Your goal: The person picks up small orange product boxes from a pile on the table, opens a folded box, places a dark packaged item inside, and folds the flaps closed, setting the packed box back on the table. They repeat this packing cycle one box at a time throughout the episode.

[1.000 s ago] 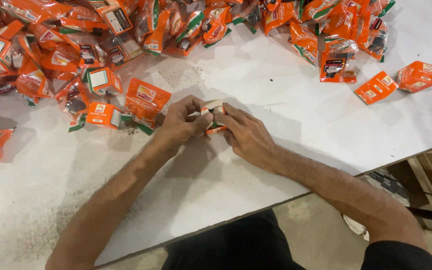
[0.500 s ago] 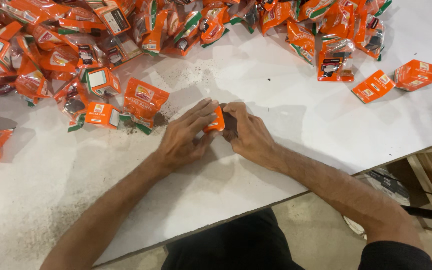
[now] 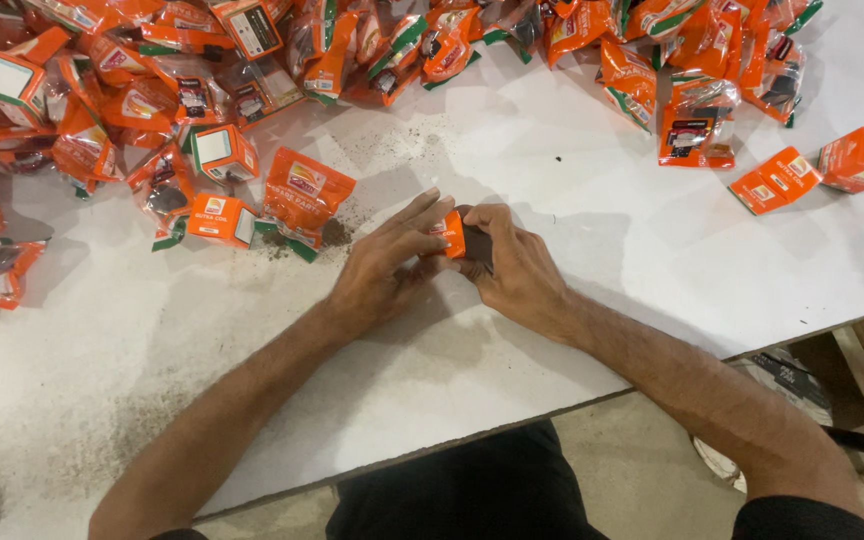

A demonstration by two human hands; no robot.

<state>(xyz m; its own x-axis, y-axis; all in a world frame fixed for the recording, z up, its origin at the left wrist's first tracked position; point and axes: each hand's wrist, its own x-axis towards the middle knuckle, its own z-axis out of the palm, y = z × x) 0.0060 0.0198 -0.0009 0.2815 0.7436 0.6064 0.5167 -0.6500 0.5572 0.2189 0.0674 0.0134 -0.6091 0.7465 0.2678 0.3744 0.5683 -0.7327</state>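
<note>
Your two hands have closed in since a moment ago: the small orange box point(image 3: 448, 238) that sat loosely between them is now pressed from both sides, low on the white tabletop point(image 3: 572, 210). Your left hand point(image 3: 384, 268) lays its fingers flat along the box's near face; your right hand point(image 3: 515, 265) pinches a dark part point(image 3: 478, 248) against the box's end, seemingly going in. One box is in hand. Two like boxes point(image 3: 820, 170) lie apart on the right, and the heap of orange packets point(image 3: 252, 70) behind holds too many to count.
</note>
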